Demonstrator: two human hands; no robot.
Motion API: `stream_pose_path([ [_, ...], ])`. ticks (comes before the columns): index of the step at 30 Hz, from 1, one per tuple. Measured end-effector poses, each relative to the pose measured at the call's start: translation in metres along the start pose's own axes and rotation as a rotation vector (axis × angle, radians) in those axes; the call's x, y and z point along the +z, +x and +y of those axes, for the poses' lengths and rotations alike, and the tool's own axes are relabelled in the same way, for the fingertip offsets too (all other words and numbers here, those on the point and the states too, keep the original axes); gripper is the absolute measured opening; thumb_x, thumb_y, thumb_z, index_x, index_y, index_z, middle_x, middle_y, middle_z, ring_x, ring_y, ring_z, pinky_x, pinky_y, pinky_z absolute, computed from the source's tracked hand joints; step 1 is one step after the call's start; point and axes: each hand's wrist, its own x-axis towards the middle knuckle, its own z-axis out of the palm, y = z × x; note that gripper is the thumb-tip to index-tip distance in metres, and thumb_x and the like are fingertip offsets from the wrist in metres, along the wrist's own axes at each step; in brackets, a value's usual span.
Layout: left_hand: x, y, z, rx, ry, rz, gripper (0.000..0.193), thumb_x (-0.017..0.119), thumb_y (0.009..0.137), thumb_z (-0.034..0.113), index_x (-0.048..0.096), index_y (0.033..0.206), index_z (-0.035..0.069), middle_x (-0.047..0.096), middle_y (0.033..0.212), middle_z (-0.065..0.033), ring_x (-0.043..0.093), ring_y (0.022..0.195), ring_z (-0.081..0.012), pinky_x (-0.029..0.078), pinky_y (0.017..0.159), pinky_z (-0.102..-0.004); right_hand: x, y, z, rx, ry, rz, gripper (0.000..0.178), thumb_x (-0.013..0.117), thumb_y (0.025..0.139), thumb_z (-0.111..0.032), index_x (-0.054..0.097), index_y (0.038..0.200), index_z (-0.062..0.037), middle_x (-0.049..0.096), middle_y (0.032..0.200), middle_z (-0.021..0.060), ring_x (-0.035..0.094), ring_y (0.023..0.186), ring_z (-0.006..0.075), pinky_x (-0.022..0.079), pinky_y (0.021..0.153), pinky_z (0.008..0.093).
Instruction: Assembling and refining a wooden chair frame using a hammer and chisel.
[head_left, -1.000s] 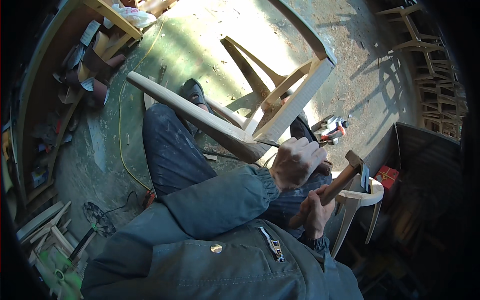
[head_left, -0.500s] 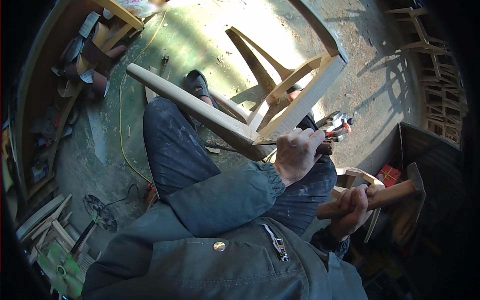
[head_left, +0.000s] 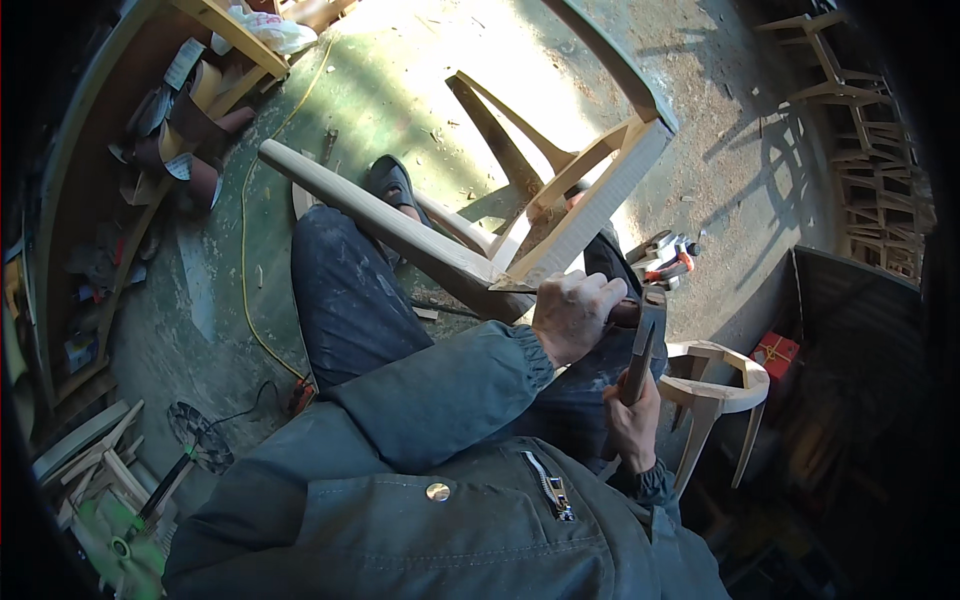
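Seemingly chiselling the chair frame [head_left: 598, 205] at mid-frame — left hand [head_left: 573, 315] clenching a chisel [head_left: 625, 315], right hand [head_left: 634, 425] gripping a hammer [head_left: 643, 350] — next tap wants steadiness.

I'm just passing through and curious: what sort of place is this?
Probably a woodworking or furniture workshop: there's a bare wooden chair frame mid-view, a hammer in the right hand, and more wooden frames crowded toward the right edge.

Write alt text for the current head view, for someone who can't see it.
A person's left hand holds a chisel at a corner joint of a wooden chair frame, while the right hand holds a hammer, its head by the chisel's handle end. A smaller wooden frame stands at right.
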Motion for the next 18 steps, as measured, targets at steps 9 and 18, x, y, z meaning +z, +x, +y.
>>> stream_pose_path([
  [9,0.001,-0.01,-0.009,0.071,0.099,-0.046,0.008,0.068,0.086,0.022,0.062,0.084,0.016,0.063,0.072,-0.0043,0.067,0.071,-0.0266,0.051,0.063,-0.0422,0.008,-0.017,-0.015,0.488,0.407,-0.054,0.02,0.066,0.086,-0.003,0.05,0.098,-0.0057,0.054,0.073,0.0029,0.054,0.053,0.0107,0.045,0.047,0.025],
  [18,-0.001,-0.011,-0.009,0.147,0.114,-0.098,0.013,0.072,0.083,0.026,0.064,0.084,0.016,0.063,0.071,-0.0033,0.067,0.07,-0.0258,0.051,0.062,-0.0411,0.007,-0.022,-0.042,0.981,0.758,0.045,0.022,0.067,0.083,-0.002,0.053,0.1,-0.0045,0.053,0.08,0.0015,0.053,0.072,0.0112,0.046,0.065,0.0291],
])
